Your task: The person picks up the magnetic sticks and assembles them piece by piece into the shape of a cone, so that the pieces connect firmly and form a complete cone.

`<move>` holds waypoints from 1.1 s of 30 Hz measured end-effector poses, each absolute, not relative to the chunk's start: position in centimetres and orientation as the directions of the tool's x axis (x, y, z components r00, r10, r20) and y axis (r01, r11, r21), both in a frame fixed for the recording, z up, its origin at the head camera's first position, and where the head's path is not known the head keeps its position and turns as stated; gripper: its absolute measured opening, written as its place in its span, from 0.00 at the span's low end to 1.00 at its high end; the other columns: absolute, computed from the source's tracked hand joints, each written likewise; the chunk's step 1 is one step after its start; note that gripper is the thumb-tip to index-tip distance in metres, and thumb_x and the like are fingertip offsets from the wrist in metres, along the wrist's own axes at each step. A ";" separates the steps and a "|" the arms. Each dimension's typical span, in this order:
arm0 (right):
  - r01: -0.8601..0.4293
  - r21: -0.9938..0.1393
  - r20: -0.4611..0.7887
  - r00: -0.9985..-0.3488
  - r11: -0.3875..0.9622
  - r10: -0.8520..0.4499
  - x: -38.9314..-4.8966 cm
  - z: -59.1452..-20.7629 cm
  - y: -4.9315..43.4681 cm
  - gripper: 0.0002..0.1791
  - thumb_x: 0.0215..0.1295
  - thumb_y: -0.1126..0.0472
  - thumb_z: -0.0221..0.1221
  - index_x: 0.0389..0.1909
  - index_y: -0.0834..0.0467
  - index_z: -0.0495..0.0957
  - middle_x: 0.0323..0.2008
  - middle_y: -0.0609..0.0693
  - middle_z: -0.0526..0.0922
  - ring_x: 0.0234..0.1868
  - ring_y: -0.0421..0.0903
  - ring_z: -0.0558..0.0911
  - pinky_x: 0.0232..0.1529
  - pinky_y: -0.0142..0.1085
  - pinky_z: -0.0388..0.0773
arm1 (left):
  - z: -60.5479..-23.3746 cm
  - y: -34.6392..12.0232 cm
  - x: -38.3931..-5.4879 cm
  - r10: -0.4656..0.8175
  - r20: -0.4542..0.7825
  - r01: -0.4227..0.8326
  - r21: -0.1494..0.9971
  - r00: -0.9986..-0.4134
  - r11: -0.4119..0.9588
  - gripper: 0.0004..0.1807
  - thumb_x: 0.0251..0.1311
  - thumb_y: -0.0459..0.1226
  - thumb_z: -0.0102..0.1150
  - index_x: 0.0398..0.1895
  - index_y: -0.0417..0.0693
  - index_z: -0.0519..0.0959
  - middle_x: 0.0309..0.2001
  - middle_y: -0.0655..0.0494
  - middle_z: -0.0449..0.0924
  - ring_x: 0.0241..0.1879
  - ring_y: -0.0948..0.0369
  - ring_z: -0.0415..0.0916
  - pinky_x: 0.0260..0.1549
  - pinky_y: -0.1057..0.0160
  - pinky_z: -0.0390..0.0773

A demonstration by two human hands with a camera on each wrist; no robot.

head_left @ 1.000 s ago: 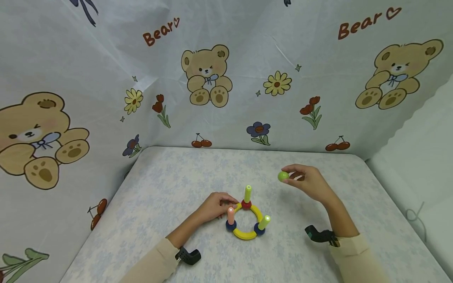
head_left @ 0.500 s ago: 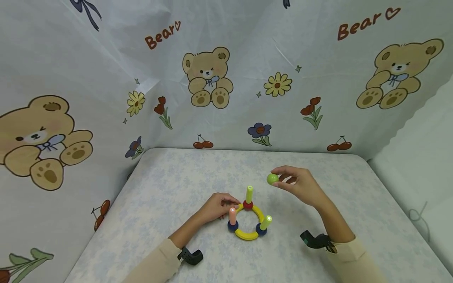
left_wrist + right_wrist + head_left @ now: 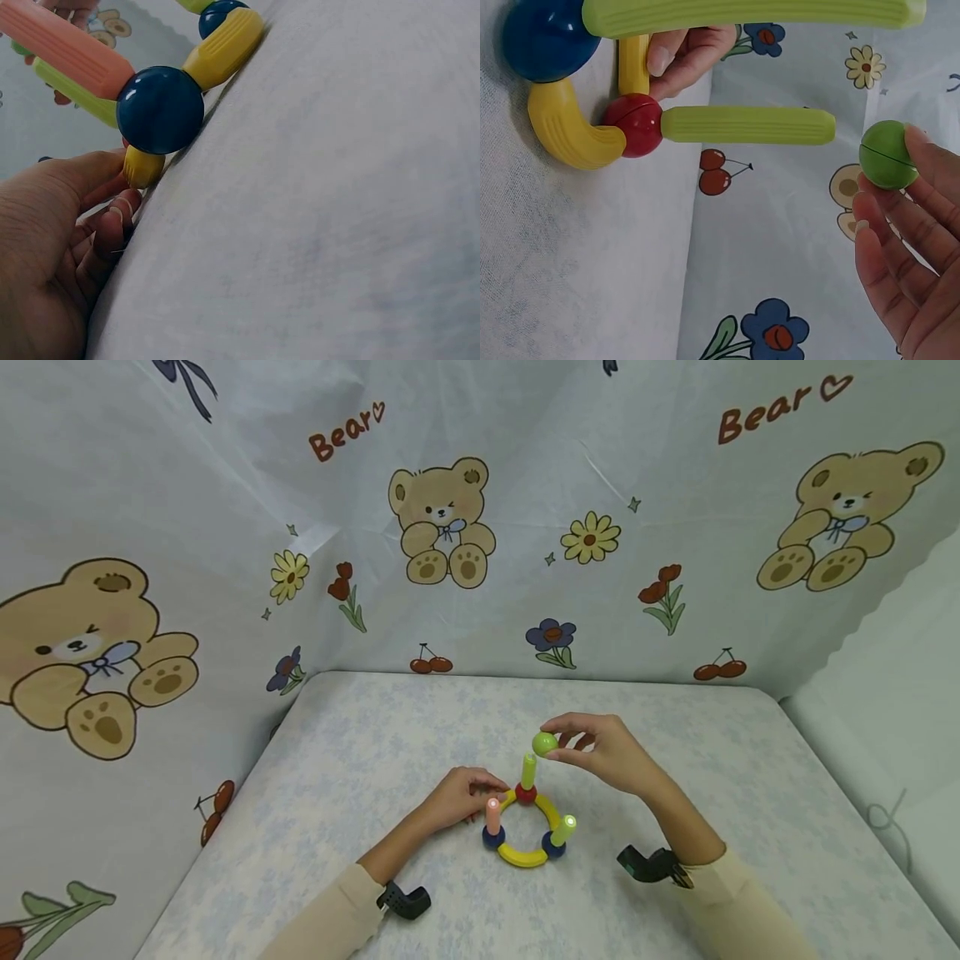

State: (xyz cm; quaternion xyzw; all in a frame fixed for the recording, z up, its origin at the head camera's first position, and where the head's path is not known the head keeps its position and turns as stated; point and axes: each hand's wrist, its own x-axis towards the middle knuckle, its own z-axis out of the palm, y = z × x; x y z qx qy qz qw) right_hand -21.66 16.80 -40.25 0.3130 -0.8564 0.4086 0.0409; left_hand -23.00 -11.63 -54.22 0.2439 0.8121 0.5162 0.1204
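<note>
A ring of curved yellow rods (image 3: 522, 857) joined by one red ball (image 3: 634, 125) and two blue balls (image 3: 160, 110) lies on the table. From the balls rise two light green rods (image 3: 748, 124) and a salmon-pink rod (image 3: 492, 817). My left hand (image 3: 459, 798) pinches the yellow piece at the ring's left side, between thumb and fingers. In my right hand (image 3: 604, 753) a green ball (image 3: 887, 154) is pinched between thumb and fingertips. That ball hangs close over the tip of the green rod on the red ball, with a small gap showing in the right wrist view.
The table (image 3: 420, 718) has a pale blue mottled cover. Behind it hangs a curtain (image 3: 495, 627) printed with bears and flowers. A white surface (image 3: 885, 727) with a thin cord borders the right side.
My right hand has moved left with the green ball, from right of the ring to over the green rod at the back. My left hand keeps its grip on the ring.
</note>
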 end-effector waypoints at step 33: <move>-0.549 -0.713 0.300 -0.801 0.435 -0.519 -21.8 -41.4 15.7 0.16 0.63 0.60 0.71 0.52 0.52 0.85 0.48 0.43 0.87 0.42 0.42 0.84 0.41 0.39 0.83 | -50.7 -14.8 -24.3 0.803 0.028 0.359 0.903 -0.596 0.235 0.13 0.64 0.34 0.67 0.51 0.53 0.86 0.53 0.59 0.80 0.32 0.59 0.79 0.29 0.64 0.78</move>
